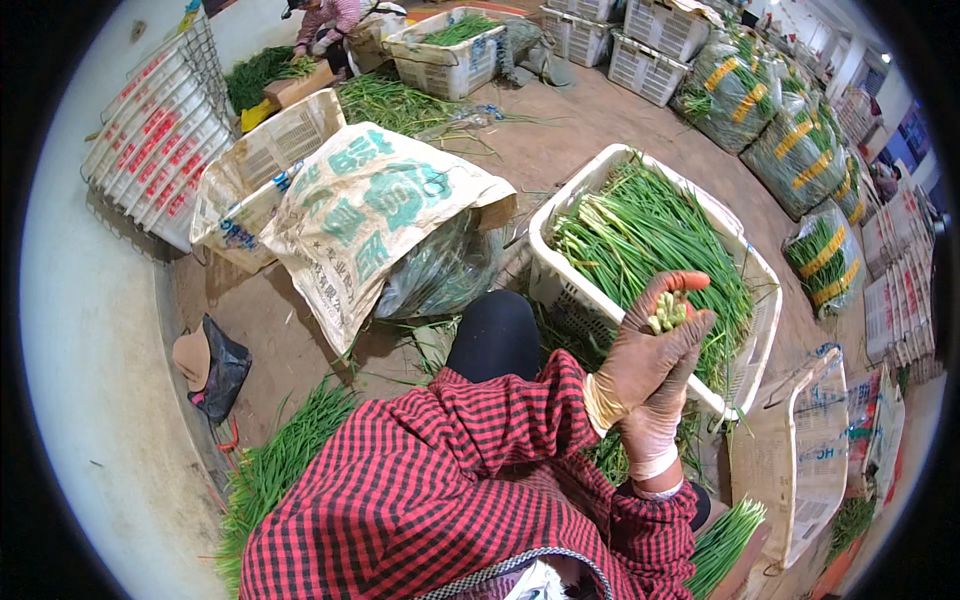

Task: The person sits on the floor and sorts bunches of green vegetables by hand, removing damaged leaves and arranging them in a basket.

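Both hands wear thin, stained gloves and come together over the near side of a white plastic crate (766, 330). My left hand (637, 356) curls around a small bunch of green stalks, whose pale cut ends (667, 311) poke out between thumb and fingers. Pressed against it from the right is my right hand (664, 409), its fingers close about the same bunch; how much of it this hand grips is partly hidden. Long green stalks, like garlic chives (637, 225), fill the crate. Another bundle of green stalks (724, 547) lies at the lower right, beside my right sleeve.
A printed woven sack (375, 202) covers a plastic bag beside an open crate (262, 180). Stacked crates (165, 142) stand by the left wall, above a hat (193, 360) and dark bag (225, 375). Greens (292, 450) lie lower left. Another person (330, 26) works at the top; bagged greens (799, 150) line the right.
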A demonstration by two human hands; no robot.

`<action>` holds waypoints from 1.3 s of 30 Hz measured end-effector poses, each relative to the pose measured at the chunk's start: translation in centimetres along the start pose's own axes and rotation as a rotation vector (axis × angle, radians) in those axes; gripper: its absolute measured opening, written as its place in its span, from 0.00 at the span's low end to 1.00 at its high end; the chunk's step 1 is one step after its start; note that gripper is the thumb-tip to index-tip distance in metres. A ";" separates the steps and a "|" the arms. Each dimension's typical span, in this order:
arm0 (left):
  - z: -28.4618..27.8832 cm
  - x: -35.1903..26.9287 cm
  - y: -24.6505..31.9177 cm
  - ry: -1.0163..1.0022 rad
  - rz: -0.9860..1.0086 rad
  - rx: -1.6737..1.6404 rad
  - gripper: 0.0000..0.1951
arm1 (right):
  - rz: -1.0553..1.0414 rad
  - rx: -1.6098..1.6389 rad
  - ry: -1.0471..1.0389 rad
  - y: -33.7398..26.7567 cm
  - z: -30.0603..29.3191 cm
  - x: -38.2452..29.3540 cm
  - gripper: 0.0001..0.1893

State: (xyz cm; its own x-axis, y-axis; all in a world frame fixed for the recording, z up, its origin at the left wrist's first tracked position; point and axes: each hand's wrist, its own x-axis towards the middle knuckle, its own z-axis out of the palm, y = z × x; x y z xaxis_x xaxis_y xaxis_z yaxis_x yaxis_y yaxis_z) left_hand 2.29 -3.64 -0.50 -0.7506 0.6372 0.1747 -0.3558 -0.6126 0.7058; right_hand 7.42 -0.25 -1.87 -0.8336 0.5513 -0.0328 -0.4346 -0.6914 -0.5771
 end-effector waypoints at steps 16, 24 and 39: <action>-17.4 0.1 -5.7 -0.138 -0.778 0.506 0.22 | -0.628 -0.305 0.563 -16.2 -16.2 -2.0 0.20; -18.6 0.8 -5.0 0.303 -0.509 0.409 0.24 | -0.658 -0.190 0.693 -16.1 -20.8 -4.6 0.19; -4.6 1.4 -15.5 -0.407 -0.898 0.622 0.17 | -0.396 -1.455 1.408 -39.1 -9.1 -33.3 0.13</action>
State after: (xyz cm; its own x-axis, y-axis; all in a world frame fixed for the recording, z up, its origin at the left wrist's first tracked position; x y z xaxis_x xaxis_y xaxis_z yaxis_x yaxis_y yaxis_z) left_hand 4.19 4.55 -14.35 -0.0929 0.8974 -0.4312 -0.2499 0.3982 0.8826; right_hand 55.25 12.73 14.39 0.3024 0.9379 0.1700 0.6347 -0.0650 -0.7700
